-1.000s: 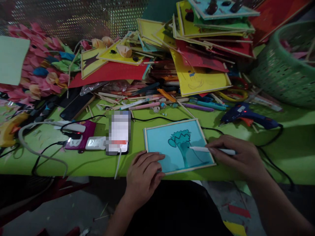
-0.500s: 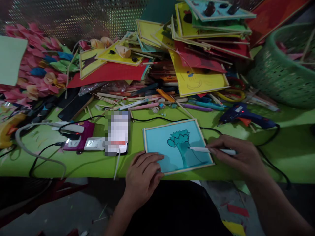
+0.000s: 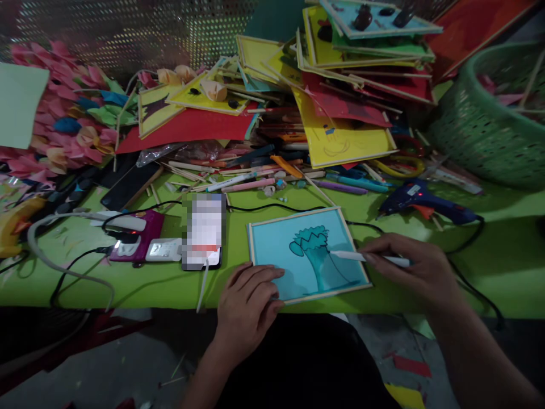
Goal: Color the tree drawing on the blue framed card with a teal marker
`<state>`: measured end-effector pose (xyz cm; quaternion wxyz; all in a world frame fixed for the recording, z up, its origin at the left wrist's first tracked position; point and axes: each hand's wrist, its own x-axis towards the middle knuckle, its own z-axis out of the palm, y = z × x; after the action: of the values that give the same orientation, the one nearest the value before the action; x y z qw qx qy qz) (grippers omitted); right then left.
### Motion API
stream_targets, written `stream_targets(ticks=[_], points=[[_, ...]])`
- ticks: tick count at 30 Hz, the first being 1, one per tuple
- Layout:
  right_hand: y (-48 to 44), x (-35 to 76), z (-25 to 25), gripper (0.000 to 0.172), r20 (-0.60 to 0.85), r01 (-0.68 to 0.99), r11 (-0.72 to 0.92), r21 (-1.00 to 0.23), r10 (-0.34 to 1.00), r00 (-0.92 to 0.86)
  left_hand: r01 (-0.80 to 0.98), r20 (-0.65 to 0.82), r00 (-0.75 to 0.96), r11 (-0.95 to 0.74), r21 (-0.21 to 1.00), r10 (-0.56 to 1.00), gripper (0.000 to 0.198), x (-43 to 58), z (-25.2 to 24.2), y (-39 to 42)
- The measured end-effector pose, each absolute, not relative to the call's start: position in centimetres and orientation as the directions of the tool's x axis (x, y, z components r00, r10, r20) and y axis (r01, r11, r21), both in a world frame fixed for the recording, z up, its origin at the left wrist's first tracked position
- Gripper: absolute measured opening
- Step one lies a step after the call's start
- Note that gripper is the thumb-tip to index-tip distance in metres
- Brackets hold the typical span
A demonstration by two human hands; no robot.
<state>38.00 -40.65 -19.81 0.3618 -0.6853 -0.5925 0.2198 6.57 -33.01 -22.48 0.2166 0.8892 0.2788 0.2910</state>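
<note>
A blue card (image 3: 272,236) edged with thin wooden sticks lies at the table's near side. On it is a tree-like drawing (image 3: 314,258) with a dark-outlined green top, a teal trunk and a thin curved line to the right. My right hand (image 3: 419,267) grips a white marker pen (image 3: 389,260), its tip at or just over the drawing, right of the trunk below the outlined top. My left hand (image 3: 251,301) rests on the card's lower left corner, fingers spread over its surface and holding nothing.
A phone (image 3: 206,227) and a purple power strip (image 3: 147,230) with cables lie to the left. A glue gun (image 3: 426,201) sits right of the card. Pens, sticks and stacked framed cards (image 3: 344,133) fill the back, near a green basket (image 3: 489,130) and pink paper flowers (image 3: 46,113).
My right hand and the pen have shifted slightly right, the tip a little up and right on the drawing. My left hand and the card have stayed put.
</note>
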Motion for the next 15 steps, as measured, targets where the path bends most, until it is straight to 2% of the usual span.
stream_targets(ticks=[15], points=[[-40.36, 37.69, -19.51, 0.011, 0.127, 0.63, -0.011, -0.777, 0.976, 0.174, 0.377, 0.393, 0.675, -0.75, 0.544, 0.625, 0.024, 6.58, -22.46, -33.05]])
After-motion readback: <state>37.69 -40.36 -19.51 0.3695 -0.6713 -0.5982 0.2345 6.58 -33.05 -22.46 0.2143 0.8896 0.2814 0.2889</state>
